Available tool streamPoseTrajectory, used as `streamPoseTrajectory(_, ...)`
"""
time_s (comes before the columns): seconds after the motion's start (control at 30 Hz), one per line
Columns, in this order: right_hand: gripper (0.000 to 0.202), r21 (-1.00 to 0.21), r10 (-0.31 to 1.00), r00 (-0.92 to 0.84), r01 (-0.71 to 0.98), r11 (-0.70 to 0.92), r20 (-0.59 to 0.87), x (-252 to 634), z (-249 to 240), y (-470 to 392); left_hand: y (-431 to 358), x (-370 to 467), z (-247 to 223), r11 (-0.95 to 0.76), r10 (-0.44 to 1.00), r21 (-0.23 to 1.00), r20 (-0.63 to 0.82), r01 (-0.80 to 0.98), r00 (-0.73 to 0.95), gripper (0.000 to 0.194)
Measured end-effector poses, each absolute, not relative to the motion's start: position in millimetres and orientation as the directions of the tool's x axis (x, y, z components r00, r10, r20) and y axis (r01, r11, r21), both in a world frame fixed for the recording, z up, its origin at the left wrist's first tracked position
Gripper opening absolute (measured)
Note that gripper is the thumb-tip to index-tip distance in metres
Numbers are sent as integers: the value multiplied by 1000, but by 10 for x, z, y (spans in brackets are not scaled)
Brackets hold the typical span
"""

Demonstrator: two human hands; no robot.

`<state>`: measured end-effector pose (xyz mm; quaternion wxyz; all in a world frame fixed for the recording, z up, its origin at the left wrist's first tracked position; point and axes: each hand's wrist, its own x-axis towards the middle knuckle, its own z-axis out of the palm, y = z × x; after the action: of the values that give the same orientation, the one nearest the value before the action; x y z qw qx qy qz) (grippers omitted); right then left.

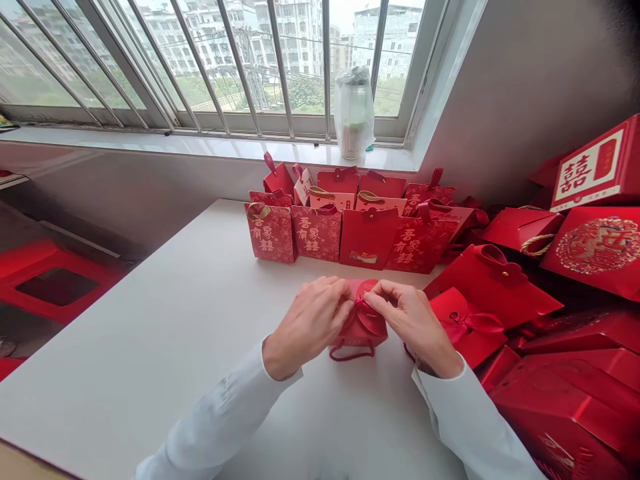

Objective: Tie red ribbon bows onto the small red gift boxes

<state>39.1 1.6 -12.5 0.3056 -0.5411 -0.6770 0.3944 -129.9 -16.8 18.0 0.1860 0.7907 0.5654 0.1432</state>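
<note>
In front of me on the white table stands a small red gift box with a rounded top flap. A red cord handle hangs down its near side. Both hands work at a thin red ribbon at the top of the box. My left hand comes in from the left, its thumb and fingers pinched at the ribbon. From the right, my right hand pinches the ribbon's other side, close to the left fingertips. The pinched ends are mostly hidden by the fingers.
Rows of red gift bags stand along the back of the white table. Red boxes are heaped at the right. A bagged jar stands on the window sill. Left of the table is a red stool.
</note>
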Motion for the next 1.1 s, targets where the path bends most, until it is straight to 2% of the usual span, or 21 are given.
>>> streamPoseTrajectory(0.17,31,-831,986,-165,545,110,22,363,-143,21,-234,-1324,178,-378,903,336,-69,863,423,27)
streamPoseTrajectory(0.27,31,-831,988,-150,545,112,35,370,-143,35,-237,-1323,202,-310,929,312,-102,898,355,34)
streamPoseTrajectory(0.37,35,-845,981,-193,522,115,15,392,-124,39,-202,-1357,257,-219,963,350,-71,911,259,36)
streamPoseTrajectory(0.5,39,-860,976,-216,494,126,20,412,-112,34,-141,-1436,280,-110,993,412,0,904,121,26)
streamPoseTrajectory(0.67,26,-866,981,-183,477,149,68,399,-126,40,-97,-1455,214,-175,969,520,-62,836,241,33)
streamPoseTrajectory(0.8,17,-864,977,-146,460,206,155,388,-122,42,-37,-1460,171,-197,963,623,-23,757,269,28)
streamPoseTrajectory(0.9,13,-875,978,-123,438,206,168,391,-124,39,22,-1475,136,-217,959,681,13,699,284,27)
streamPoseTrajectory(1.1,10,-898,983,-119,402,177,141,395,-124,14,87,-1481,38,-202,971,663,38,720,238,27)
